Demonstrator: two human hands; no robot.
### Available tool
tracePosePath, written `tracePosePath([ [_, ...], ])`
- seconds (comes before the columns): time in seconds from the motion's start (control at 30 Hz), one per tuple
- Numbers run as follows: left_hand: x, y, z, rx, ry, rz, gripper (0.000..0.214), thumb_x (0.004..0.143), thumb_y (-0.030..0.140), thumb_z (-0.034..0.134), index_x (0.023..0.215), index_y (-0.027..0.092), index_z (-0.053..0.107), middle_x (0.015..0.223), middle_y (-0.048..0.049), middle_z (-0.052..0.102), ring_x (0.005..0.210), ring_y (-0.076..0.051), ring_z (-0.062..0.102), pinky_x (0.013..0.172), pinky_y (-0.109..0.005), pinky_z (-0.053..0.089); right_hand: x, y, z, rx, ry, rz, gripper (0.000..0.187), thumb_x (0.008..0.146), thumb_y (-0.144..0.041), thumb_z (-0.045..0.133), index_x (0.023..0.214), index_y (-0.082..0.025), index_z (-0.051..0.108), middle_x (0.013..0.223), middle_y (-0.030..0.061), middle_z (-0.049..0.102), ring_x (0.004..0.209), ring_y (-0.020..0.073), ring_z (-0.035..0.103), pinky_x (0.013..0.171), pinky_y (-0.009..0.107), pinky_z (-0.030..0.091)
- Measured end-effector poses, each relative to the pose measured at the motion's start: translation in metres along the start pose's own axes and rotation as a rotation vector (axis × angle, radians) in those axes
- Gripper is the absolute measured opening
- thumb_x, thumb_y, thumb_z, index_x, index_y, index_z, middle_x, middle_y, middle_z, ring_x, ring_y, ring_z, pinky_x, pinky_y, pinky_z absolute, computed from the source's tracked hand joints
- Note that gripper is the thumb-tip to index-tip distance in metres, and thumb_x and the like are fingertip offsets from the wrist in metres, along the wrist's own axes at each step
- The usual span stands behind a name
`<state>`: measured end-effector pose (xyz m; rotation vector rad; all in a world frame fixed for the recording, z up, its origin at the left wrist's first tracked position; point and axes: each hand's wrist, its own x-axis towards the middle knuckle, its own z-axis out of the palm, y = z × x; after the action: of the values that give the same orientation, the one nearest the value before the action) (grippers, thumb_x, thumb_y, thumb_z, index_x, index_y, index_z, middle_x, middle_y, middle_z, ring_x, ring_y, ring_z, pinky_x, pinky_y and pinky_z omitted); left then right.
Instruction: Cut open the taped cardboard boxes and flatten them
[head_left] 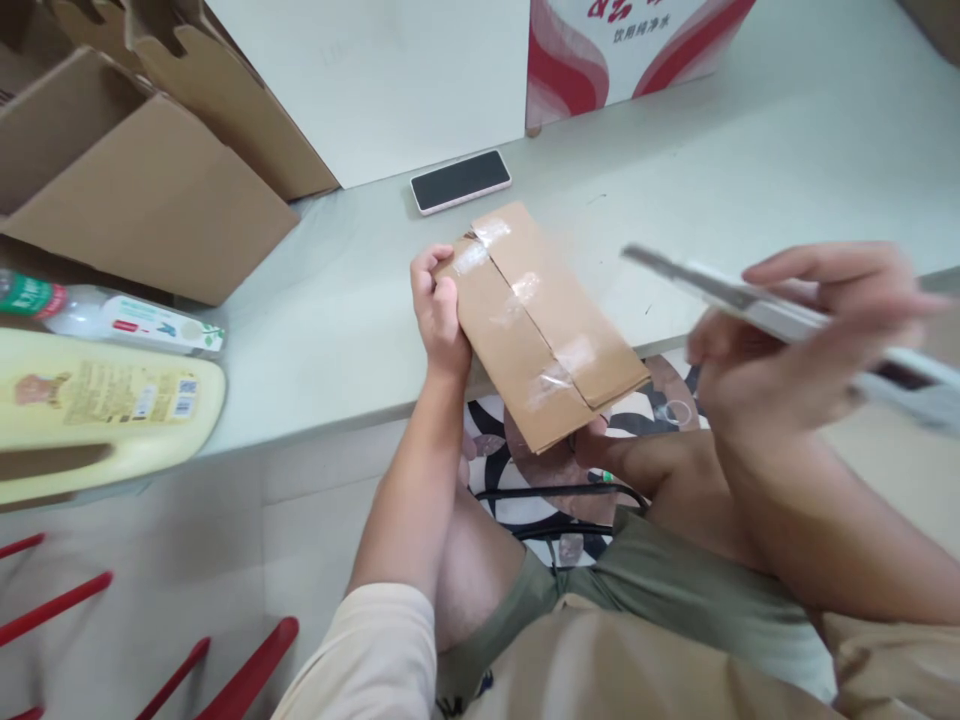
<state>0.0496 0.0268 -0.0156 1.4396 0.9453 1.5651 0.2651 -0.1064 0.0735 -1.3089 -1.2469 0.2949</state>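
Note:
My left hand (441,315) grips a flat cardboard piece (517,345) by its left edge, fingers wrapped round the corner. Strips of clear tape lie across a seam that runs along the cardboard's length. The piece is tilted and juts past the front edge of the table. Off to the right, my right hand (795,345) is closed round a white utility knife (780,312), whose blade end points left toward the cardboard without touching it. Motion smears the knife and that hand somewhat.
Behind the cardboard a phone (461,182) lies on the pale table (360,300). Open cardboard boxes (161,190), a plastic bottle (82,308) and a yellow jug (112,400) stand or lie at the left. A red-and-white carton (637,50) is at the back. Red legs (251,670) show lower left.

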Motion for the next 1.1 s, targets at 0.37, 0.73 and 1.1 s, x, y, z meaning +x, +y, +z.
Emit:
tracePosePath([
  [0.37,0.002,0.024,0.0,-0.134,0.189,-0.115,0.023,0.091,0.044,0.053,0.106,0.027,0.052,0.103,-0.0044,0.059,0.086,-0.019,0.059,0.076,-0.033,0.05,-0.018,0.011,0.027,0.107,-0.392,-0.271,0.057,0.085,-0.044,0.071,0.137,-0.035,0.05,0.136,0.0097,0.065,0.127,0.0317,0.064,0.106,0.053,0.054],
  [0.73,0.012,0.01,-0.02,-0.166,0.194,-0.077,0.046,0.093,0.067,0.048,0.102,0.023,0.058,0.103,-0.0046,0.066,0.105,-0.022,0.067,0.095,-0.037,0.054,-0.014,0.039,0.038,0.162,-0.472,-0.255,0.074,0.074,-0.062,0.075,0.136,-0.033,0.048,0.139,0.0105,0.062,0.132,0.0338,0.06,0.11,0.055,0.049],
  [1.1,0.017,0.015,-0.022,-0.181,0.215,-0.123,0.052,0.071,0.066,0.081,0.085,0.021,0.058,0.091,-0.0009,0.065,0.082,-0.014,0.063,0.077,-0.028,0.051,-0.014,0.023,0.034,0.09,-0.104,-0.507,0.031,0.096,-0.048,0.055,0.113,-0.025,0.067,0.092,0.0064,0.065,0.085,0.0215,0.065,0.071,0.037,0.051],
])
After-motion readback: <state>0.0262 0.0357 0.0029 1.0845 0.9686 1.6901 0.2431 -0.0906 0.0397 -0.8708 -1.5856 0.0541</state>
